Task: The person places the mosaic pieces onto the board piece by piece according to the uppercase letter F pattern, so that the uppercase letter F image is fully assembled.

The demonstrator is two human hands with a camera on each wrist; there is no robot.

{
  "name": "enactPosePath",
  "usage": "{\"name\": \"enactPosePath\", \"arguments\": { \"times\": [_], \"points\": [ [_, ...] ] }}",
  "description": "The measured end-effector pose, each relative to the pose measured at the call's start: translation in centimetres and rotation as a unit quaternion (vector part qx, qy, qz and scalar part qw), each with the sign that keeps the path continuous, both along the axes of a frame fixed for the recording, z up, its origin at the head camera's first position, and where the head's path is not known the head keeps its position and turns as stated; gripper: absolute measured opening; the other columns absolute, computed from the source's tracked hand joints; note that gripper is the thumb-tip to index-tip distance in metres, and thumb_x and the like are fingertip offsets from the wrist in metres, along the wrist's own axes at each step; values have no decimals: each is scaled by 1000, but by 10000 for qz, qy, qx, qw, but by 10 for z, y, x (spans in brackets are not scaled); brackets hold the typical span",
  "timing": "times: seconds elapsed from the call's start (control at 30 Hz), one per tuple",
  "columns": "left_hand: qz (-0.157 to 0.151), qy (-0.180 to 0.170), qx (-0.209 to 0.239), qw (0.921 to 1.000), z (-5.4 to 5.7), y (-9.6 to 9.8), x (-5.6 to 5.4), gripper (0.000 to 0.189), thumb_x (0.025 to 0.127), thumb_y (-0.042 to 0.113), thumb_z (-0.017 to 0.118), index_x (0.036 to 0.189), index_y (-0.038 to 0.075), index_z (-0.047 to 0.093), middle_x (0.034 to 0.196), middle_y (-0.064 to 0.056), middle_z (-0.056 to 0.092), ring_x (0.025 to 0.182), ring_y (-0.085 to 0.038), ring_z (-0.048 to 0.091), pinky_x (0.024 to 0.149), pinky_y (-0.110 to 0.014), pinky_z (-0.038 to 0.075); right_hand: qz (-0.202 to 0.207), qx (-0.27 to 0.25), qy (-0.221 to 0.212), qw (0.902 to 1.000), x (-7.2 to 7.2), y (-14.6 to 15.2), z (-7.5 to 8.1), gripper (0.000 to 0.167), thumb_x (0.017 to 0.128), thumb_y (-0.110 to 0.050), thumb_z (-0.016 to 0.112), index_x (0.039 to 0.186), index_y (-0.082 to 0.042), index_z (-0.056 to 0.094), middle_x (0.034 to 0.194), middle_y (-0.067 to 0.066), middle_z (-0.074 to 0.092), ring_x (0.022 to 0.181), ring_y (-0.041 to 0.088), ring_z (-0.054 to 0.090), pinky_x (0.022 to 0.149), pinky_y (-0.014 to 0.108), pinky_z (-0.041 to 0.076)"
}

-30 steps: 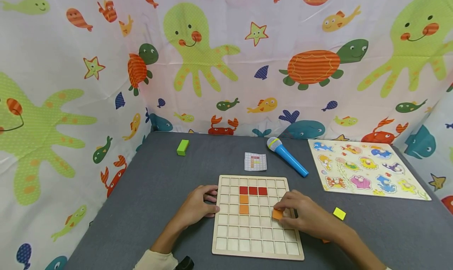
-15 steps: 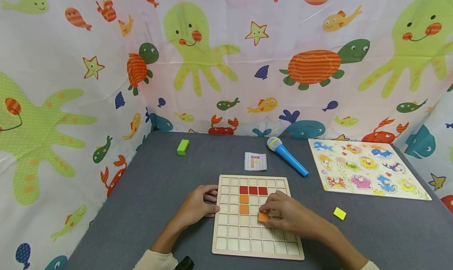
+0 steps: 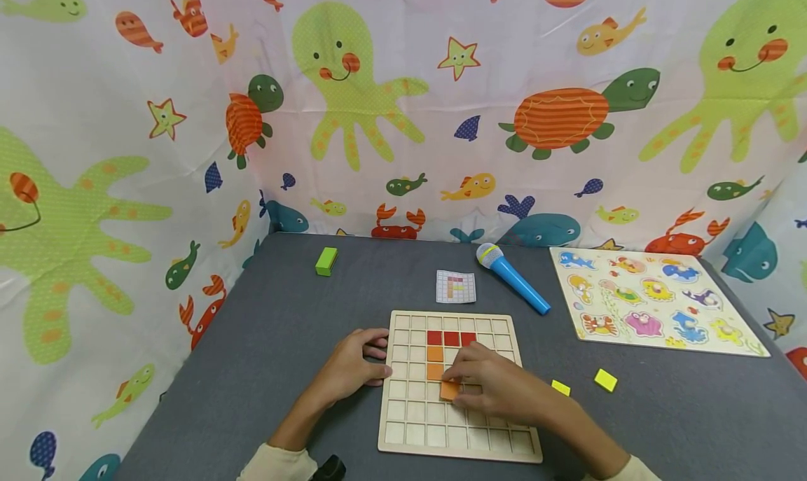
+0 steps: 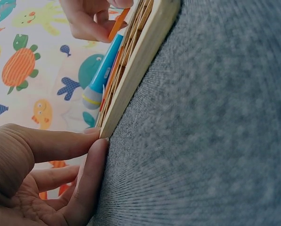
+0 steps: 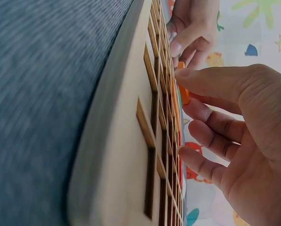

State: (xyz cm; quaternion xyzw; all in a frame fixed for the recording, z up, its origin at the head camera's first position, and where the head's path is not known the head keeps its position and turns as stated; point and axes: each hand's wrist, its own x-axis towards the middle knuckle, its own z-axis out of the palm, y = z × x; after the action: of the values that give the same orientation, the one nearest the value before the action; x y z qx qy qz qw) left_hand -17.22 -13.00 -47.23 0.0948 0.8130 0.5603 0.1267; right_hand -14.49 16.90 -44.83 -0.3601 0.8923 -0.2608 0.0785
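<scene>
My right hand [image 3: 494, 384] pinches an orange square tile [image 3: 450, 391] between thumb and fingers, over the middle of a wooden grid board [image 3: 460, 456]. In the right wrist view the tile [image 5: 184, 89] stands tilted, close over the cells. Three red tiles [image 3: 450, 339] sit in a row near the board's top, partly covered by the hand at the right end. Below the leftmost red one are two orange tiles [image 3: 435, 353] in a column. My left hand [image 3: 349, 365] holds the board's left edge, its thumb and a finger [image 4: 99, 155] gripping the rim in the left wrist view.
Two yellow blocks [image 3: 606, 380] lie right of the board, one partly behind the right forearm. Beyond the board are a small printed pattern card [image 3: 455, 287] and a blue toy microphone [image 3: 517, 282]. A sea-animal puzzle [image 3: 658, 302] lies far right; a green block [image 3: 326, 262] lies back left.
My right hand has carried the orange tile leftward across the board, close to the orange column. A yellow block has come into view beside the forearm. The left hand has stayed put.
</scene>
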Motion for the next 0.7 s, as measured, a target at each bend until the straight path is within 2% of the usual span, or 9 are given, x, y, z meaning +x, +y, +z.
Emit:
{"name": "enactPosePath", "arguments": {
  "times": [0.3,0.7],
  "points": [
    [-16,99,-59,9999,0,0,0,64,85,-8,82,145,-5,58,125,-18,60,110,-29,65,69,-32,67,66,67,76,9999,-2,-15,2,24,98,-22,79,121,-20,79,114,-13,66,107,5,54,95,32,56],
    [-5,59,-16,10000,0,0,0,65,85,-8,82,145,-5,58,126,-19,60,111,-29,65,69,-32,67,193,191,240,9993,-5,-21,1,24,95,-21,82,119,-19,80,114,-11,66,107,7,54,94,30,56]
  ]
}}
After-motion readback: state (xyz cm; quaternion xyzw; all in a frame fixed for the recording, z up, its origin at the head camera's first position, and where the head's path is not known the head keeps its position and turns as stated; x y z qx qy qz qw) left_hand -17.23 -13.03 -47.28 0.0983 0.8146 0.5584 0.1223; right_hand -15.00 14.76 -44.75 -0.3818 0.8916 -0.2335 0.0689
